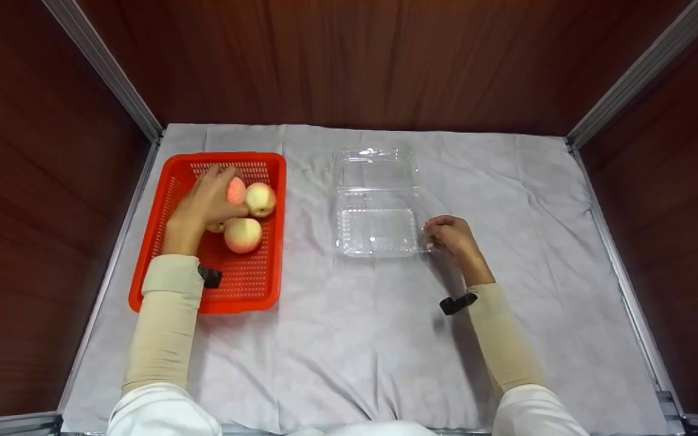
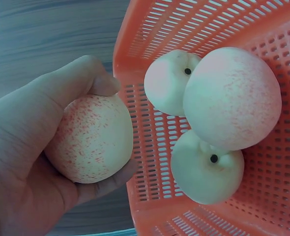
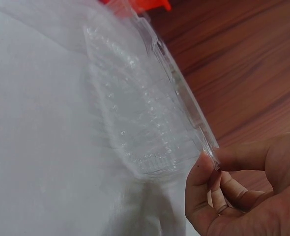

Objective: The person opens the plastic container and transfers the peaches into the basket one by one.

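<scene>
My left hand (image 1: 203, 200) is over the red plastic basket (image 1: 279, 254), fingers and thumb curled round a pale peach with red specks (image 2: 93, 140). Three more peaches sit together in the basket: one at the front (image 1: 243, 235), one on the right (image 1: 260, 200), and one mostly hidden under the hand in the head view. A clear plastic clamshell container (image 1: 376, 231) lies with its lid (image 1: 376, 172) folded back, away from me. Thumb and fingers of my right hand (image 1: 453, 239) pinch the thin edge of the container at its right side.
A wrinkled white cloth (image 1: 349, 339) covers the table. Brown wood-grain panels (image 1: 361, 66) with metal edge strips rise at the back and on both sides. The basket stands at the left, apart from the container.
</scene>
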Demonstrator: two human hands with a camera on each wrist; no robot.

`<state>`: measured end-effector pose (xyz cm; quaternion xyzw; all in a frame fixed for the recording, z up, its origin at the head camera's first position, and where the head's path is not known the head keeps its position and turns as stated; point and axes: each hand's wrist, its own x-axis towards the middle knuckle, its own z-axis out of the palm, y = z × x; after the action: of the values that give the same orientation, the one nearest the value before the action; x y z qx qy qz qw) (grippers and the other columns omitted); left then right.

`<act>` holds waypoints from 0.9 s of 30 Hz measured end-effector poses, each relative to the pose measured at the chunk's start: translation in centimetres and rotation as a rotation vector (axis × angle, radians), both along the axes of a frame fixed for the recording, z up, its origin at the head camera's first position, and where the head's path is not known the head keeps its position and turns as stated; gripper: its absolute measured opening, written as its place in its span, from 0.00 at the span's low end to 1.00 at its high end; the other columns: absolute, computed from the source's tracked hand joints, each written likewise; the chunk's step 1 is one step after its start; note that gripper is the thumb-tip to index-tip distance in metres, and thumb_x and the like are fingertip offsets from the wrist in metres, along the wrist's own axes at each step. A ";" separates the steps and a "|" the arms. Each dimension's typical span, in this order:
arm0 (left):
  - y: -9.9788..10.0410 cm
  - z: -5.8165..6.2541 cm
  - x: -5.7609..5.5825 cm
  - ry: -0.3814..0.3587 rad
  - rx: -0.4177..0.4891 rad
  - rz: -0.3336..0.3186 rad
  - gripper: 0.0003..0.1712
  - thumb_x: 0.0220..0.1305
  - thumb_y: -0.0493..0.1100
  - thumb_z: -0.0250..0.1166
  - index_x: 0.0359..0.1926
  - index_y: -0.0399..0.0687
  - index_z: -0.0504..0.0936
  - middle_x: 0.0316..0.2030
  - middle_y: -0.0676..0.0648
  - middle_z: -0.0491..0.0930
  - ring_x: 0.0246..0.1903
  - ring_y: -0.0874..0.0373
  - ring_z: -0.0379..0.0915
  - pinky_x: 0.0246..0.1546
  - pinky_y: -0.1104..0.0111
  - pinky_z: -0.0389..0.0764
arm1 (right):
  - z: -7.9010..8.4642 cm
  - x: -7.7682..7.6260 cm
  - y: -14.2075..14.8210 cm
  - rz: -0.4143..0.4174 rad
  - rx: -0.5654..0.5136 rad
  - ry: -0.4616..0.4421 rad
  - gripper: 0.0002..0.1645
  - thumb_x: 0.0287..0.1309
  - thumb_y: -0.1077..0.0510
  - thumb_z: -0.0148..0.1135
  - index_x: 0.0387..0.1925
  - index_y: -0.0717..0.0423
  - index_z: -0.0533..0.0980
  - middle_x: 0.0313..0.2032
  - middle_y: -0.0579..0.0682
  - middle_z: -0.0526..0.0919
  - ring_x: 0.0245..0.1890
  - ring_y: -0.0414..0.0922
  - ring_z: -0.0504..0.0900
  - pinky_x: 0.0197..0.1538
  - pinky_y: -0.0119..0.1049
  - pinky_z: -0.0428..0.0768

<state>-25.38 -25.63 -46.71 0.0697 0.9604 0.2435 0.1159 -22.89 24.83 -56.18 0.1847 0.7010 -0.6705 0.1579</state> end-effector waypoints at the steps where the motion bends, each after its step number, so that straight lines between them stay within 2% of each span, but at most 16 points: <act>1: -0.1 -0.1 0.0 -0.004 -0.002 -0.001 0.54 0.57 0.49 0.72 0.82 0.44 0.60 0.82 0.27 0.47 0.81 0.25 0.44 0.73 0.29 0.60 | 0.0 0.0 0.0 0.001 -0.003 0.001 0.08 0.67 0.68 0.62 0.47 0.65 0.76 0.31 0.44 0.81 0.22 0.37 0.78 0.31 0.29 0.83; 9: -0.7 -0.2 0.4 -0.066 0.007 0.021 0.56 0.63 0.51 0.72 0.85 0.46 0.54 0.84 0.27 0.42 0.81 0.23 0.38 0.74 0.27 0.56 | 0.0 -0.1 0.2 0.018 0.001 0.003 0.11 0.67 0.68 0.61 0.49 0.68 0.77 0.30 0.44 0.81 0.22 0.38 0.79 0.31 0.30 0.83; 13: -1.0 -0.3 0.6 -0.067 0.007 0.029 0.54 0.63 0.49 0.73 0.84 0.45 0.56 0.83 0.27 0.42 0.81 0.23 0.38 0.74 0.27 0.56 | -0.1 -0.1 0.2 0.022 -0.005 0.007 0.11 0.67 0.69 0.61 0.49 0.68 0.76 0.29 0.44 0.82 0.22 0.38 0.79 0.30 0.29 0.81; 21: -1.5 -0.6 0.9 -0.045 -0.015 0.016 0.50 0.60 0.50 0.73 0.79 0.44 0.63 0.81 0.24 0.47 0.79 0.22 0.46 0.70 0.27 0.63 | -0.2 0.0 0.0 0.000 0.008 0.024 0.06 0.67 0.68 0.62 0.44 0.63 0.76 0.29 0.44 0.82 0.22 0.37 0.79 0.31 0.29 0.81; 27: -1.8 -0.8 1.1 -0.045 -0.030 0.004 0.48 0.60 0.51 0.74 0.77 0.42 0.65 0.79 0.23 0.52 0.75 0.21 0.53 0.68 0.28 0.66 | -0.2 -0.1 0.1 0.007 0.007 -0.002 0.09 0.67 0.67 0.62 0.47 0.64 0.76 0.29 0.44 0.82 0.22 0.37 0.79 0.32 0.29 0.82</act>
<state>-24.28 -27.45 -47.56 0.0606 0.9613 0.2307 0.1379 -23.01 24.89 -56.37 0.1834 0.7040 -0.6671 0.1601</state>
